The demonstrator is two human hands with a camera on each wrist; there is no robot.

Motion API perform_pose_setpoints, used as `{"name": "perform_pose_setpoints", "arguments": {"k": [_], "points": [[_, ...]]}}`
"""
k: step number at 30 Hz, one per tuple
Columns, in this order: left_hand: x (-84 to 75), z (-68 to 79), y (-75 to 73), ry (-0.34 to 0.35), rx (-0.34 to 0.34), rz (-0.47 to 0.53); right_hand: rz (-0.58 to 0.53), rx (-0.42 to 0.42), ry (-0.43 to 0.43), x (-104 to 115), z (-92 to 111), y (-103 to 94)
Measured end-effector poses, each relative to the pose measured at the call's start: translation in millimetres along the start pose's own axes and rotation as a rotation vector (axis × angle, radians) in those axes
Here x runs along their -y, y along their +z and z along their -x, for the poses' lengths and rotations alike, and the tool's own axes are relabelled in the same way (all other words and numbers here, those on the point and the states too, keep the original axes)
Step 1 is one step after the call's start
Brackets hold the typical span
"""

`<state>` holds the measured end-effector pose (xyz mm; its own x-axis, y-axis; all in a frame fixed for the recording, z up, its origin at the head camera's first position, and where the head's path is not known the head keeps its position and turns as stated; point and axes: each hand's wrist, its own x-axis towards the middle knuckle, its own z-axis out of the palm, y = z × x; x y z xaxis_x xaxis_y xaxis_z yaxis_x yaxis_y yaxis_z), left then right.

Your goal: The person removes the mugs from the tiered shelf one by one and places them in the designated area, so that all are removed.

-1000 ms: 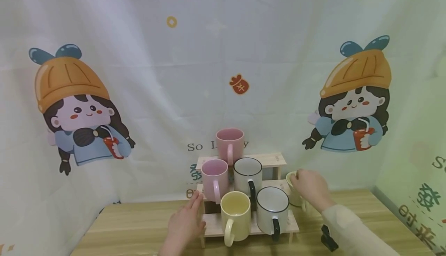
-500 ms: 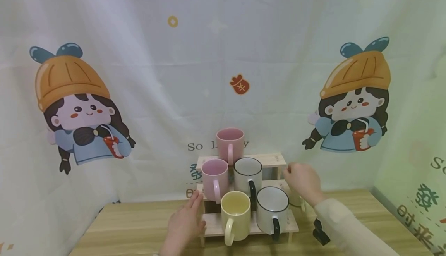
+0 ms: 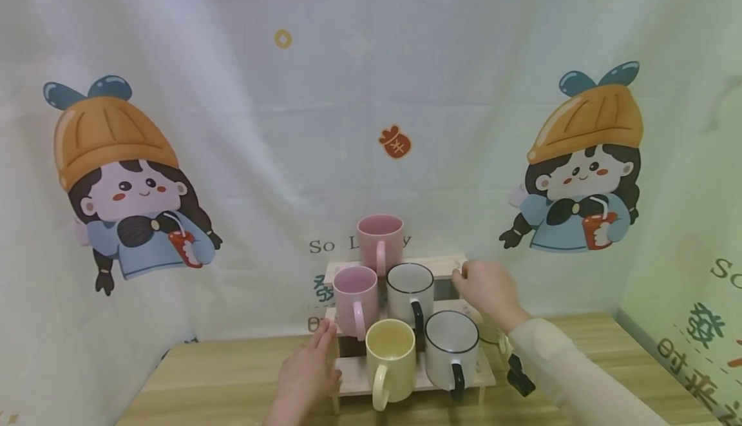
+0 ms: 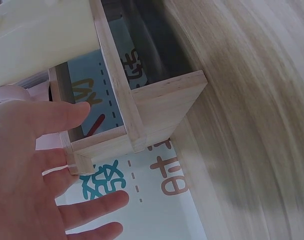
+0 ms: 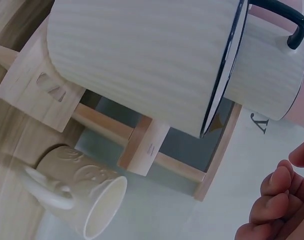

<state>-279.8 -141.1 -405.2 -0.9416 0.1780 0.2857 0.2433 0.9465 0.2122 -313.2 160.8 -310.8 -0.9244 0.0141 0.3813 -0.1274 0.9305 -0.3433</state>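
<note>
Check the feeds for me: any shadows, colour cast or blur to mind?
Head view: soft, diffuse light, greenish cast on the right-hand cloth; left wrist view: dim, with a soft shadow on the tabletop, though the wooden rack looks crisp; right wrist view: no strong blur, right hand cut off by the frame.

A three-tier rack (image 3: pixel 440 267) stands on the bench (image 3: pixel 232 374), before a hanging cloth (image 3: pixel 324 123). Its back tier bears the rear mug (image 3: pixel 371 239), left of centre. On the middle tier, the mid-left mug (image 3: pixel 348 300) sits beside the mid-right mug (image 3: pixel 405 294). On the front tier, the front-left mug (image 3: pixel 395 363) sits beside the front-right mug (image 3: pixel 449 348). Right of the rack, the lone mug (image 5: pixel 86 180) stands on the bench. The left fingers (image 3: pixel 326 334) lie at the rack's left side.
</note>
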Motion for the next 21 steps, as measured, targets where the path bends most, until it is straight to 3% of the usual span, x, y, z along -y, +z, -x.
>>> {"name": "perform_pose_setpoints", "arguments": {"k": [14, 21], "points": [[2.4, -1.3, 3.2, 0.001, -0.002, -0.013, 0.028, 0.048, 0.025, 30.2, -18.8, -1.9], [3.1, -2.1, 2.5, 0.014, -0.002, -0.020, 0.020, 0.026, -0.026, 40.9, -27.0, -6.0]]}}
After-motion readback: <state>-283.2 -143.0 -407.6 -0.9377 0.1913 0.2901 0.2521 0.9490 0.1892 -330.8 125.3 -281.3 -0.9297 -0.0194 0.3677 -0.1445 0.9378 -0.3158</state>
